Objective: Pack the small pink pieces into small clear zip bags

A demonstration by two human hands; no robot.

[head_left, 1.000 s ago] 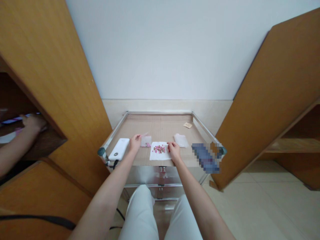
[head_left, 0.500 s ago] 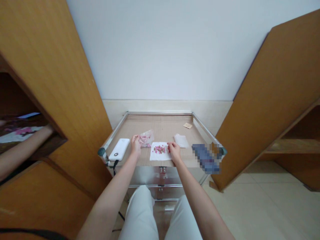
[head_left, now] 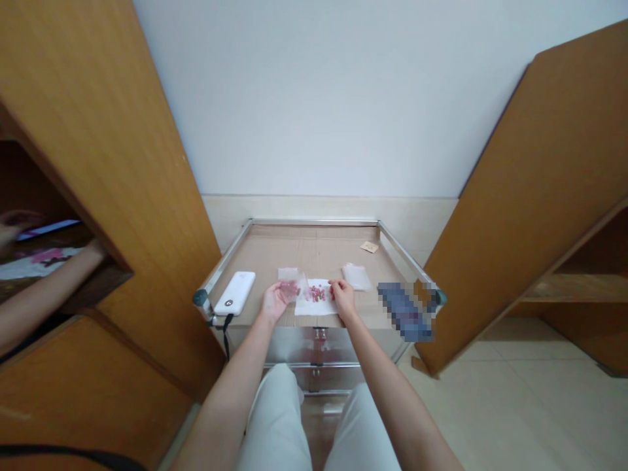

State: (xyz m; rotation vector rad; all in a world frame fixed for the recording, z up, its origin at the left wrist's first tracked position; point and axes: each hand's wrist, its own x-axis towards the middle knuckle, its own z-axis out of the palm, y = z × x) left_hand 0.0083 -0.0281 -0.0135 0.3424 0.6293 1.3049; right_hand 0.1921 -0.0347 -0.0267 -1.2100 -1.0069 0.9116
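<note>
Head view: L hand is turned palm-up, fingers curled twd a clear bag at the fingertips; can't tell if it's a real pinch. R hand is curled, fingertips down at the edge of a white tissue; can't tell if they pinch anything. Pink bits sit heaped on the tissue between the hands, so both reach them w/o crossing; the flat tissue seems to keep them gathered. The bag overlaps the tissue's edge nearest L hand.

Just past R hand, a white pouch lies flat. Past L fingers is a pale square. Left of L hand, a power bank sits near the cart's edge, its cable hanging over. The metal rim frames a cardboard top, w/ open room beyond both hands. A tan card lies far past R hand. Right of R hand, a blurred patch can't be made out. Far left of L hand, beyond a wood panel, is a co-worker's arm.
</note>
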